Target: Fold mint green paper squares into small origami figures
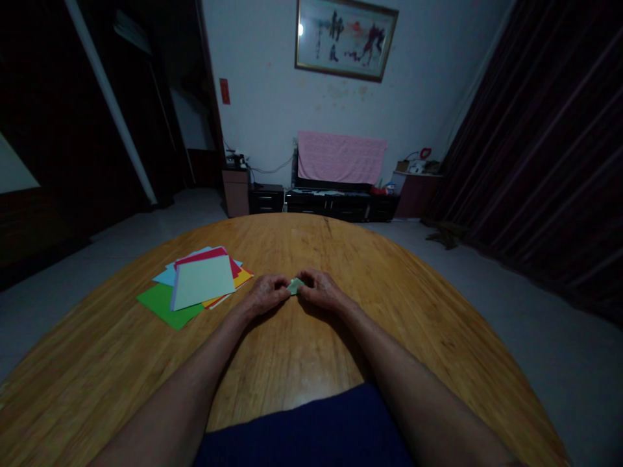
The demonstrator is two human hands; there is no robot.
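A small folded piece of pale green paper (294, 286) is held between my two hands, just above or on the wooden table (302, 350). My left hand (268, 293) grips its left side, fingers closed. On the other side my right hand (318, 289) pinches the paper's right edge with thumb and fingers. The fingertips cover much of the paper, so its full shape is hidden. To the left of my left hand lies a loose pile of coloured paper sheets (204, 283), pale green on top, with red, blue, yellow and bright green ones showing beneath.
The round table's far edge faces a low black TV cabinet (331, 205). Behind it a pink cloth (341, 157) hangs over a screen. A framed picture (346, 39) is on the wall, and a dark curtain (540, 130) hangs at the right.
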